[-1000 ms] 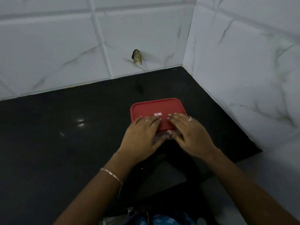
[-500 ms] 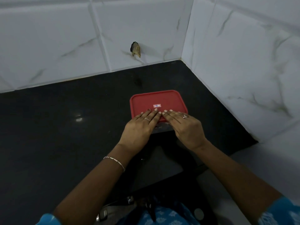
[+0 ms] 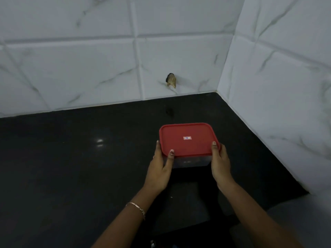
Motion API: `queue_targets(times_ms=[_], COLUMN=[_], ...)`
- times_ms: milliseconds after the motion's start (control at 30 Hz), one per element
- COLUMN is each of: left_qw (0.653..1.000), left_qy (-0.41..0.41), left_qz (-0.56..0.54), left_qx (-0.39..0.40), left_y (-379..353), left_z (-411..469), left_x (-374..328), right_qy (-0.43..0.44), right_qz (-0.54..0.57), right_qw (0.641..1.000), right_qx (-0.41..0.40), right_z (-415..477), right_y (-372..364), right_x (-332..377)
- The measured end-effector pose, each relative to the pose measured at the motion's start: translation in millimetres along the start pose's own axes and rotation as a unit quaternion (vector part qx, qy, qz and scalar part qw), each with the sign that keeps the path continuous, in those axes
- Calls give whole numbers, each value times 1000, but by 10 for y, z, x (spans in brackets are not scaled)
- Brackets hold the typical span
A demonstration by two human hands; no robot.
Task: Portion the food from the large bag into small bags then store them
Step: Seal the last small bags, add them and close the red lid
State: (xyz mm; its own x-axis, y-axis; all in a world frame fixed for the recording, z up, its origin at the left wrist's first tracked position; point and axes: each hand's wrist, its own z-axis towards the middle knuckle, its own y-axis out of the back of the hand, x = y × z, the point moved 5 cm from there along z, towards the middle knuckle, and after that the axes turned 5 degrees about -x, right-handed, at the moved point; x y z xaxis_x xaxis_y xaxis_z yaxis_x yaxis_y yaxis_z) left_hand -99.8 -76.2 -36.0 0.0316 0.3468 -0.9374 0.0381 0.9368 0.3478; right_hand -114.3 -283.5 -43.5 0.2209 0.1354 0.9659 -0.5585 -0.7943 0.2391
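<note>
The container (image 3: 188,138) sits between left hand (image 3: 159,170) and right hand (image 3: 221,165), fingers gripping its sides.

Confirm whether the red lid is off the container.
No, the red lid sits closed on the container, which the left hand and right hand grip at its sides.

Container (image 3: 188,141) between left hand (image 3: 159,170) and right hand (image 3: 220,164), before the wall (image 3: 89,68).

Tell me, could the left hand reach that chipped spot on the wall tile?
Probably, once freed: the left hand grips the red-lidded container with the right hand, but nothing stands on the counter between it and the chipped spot.
</note>
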Motion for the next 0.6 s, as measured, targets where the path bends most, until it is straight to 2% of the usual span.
queue_targets(times_ms=[233, 400, 600], left_qw=[995, 981, 978], left_qy=[30, 65, 75], left_qz=[-24, -23, 2], left_qx=[-96, -183, -197], left_y=[493, 955, 1277], left_z=[226, 459, 706], left_x=[77, 220, 257], right_qy=[32, 41, 72], right_qz=[-16, -35, -86], right_qw=[997, 988, 978], right_qx=[66, 144, 176], right_z=[29, 51, 140], right_y=[-631, -1175, -1603], right_x=[175, 371, 532])
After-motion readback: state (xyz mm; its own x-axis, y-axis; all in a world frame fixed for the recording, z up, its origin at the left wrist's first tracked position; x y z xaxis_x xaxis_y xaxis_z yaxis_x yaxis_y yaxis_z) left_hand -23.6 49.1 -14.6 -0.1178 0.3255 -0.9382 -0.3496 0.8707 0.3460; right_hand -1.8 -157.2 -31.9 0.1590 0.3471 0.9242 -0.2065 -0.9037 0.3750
